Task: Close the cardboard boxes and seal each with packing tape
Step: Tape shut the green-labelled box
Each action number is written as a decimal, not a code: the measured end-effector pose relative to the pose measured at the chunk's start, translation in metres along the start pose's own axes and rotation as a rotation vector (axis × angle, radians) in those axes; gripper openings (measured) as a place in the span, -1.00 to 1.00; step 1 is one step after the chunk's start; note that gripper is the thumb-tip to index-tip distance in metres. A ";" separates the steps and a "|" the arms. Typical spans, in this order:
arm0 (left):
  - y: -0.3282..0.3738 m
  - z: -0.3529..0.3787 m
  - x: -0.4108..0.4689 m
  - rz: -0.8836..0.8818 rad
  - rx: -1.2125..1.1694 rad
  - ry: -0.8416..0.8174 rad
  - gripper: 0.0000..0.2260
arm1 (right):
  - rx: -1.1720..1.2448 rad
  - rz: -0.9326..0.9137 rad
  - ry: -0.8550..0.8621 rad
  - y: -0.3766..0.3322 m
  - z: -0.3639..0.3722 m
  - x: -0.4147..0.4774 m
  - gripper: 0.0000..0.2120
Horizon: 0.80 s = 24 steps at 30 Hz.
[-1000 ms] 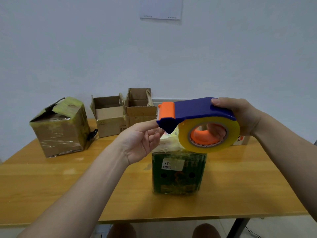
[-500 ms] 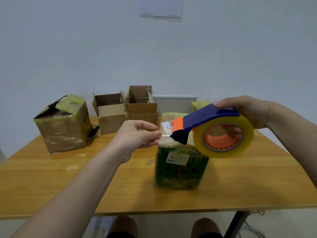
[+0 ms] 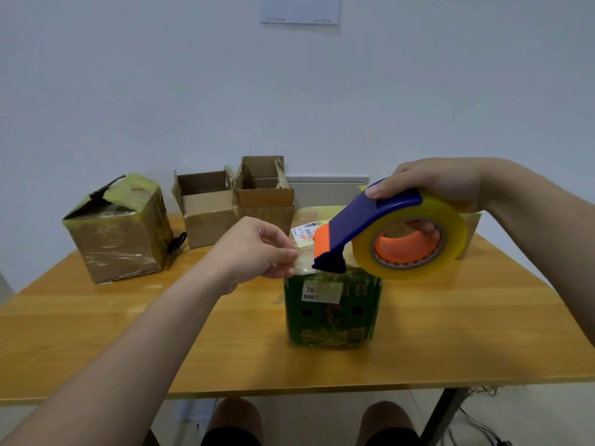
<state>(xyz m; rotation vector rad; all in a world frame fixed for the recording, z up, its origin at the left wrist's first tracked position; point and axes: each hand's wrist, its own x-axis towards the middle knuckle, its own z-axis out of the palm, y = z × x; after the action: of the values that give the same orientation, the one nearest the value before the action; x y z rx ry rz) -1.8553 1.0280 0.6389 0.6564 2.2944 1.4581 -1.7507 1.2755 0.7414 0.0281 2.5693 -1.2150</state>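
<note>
My left hand [image 3: 254,246] pinched the loose tape end [image 3: 304,263] just left of the mouth of the dispenser [image 3: 370,217], both close above the green box [image 3: 331,317] on the counter [image 3: 96,333]. My right hand [image 3: 441,183] gripped the dispenser, fingers through its core. I judged the strip would lie left-to-right across the box top.

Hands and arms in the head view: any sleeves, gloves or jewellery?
None visible. The left hand and right hand are bare, with no gloves, rings or watch; the left forearm and right forearm are bare to the frame edge, no sleeve in view. Dark shorts show at the bottom.
</note>
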 end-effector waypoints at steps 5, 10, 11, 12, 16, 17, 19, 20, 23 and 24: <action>-0.004 0.002 0.002 0.024 0.024 0.063 -0.96 | 0.001 0.014 0.035 0.000 0.001 0.003 -0.63; -0.007 0.001 0.002 0.000 -0.038 0.051 -0.95 | -0.005 0.020 0.032 -0.001 -0.003 0.004 -0.64; -0.008 0.002 0.002 -0.001 -0.039 0.055 -0.95 | -0.007 0.024 0.027 -0.001 -0.003 0.004 -0.64; -0.009 0.003 0.003 0.000 -0.032 0.059 -0.95 | -0.010 0.027 0.025 -0.001 -0.002 0.005 -0.65; -0.011 0.006 0.004 -0.008 0.007 0.065 -0.96 | -0.043 0.055 0.005 -0.005 0.001 0.007 -0.61; -0.011 0.006 0.005 -0.007 0.020 0.068 -0.96 | -0.049 0.057 -0.005 -0.006 0.001 0.007 -0.62; -0.012 0.005 0.006 0.003 0.050 0.076 -0.97 | -0.051 0.057 -0.015 -0.007 0.002 0.009 -0.63; -0.012 0.005 0.006 0.007 0.064 0.078 -0.97 | -0.056 0.057 -0.022 -0.007 0.002 0.010 -0.61; -0.015 0.006 0.008 0.018 0.104 0.088 -0.97 | -0.060 0.068 -0.013 -0.007 0.002 0.013 -0.61; -0.015 0.006 0.008 0.021 0.118 0.094 -0.97 | -0.063 0.072 -0.006 -0.007 0.002 0.014 -0.61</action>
<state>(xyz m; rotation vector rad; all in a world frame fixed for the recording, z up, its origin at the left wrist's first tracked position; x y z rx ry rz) -1.8622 1.0317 0.6220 0.6595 2.4685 1.3986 -1.7648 1.2674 0.7416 0.1024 2.5767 -1.1067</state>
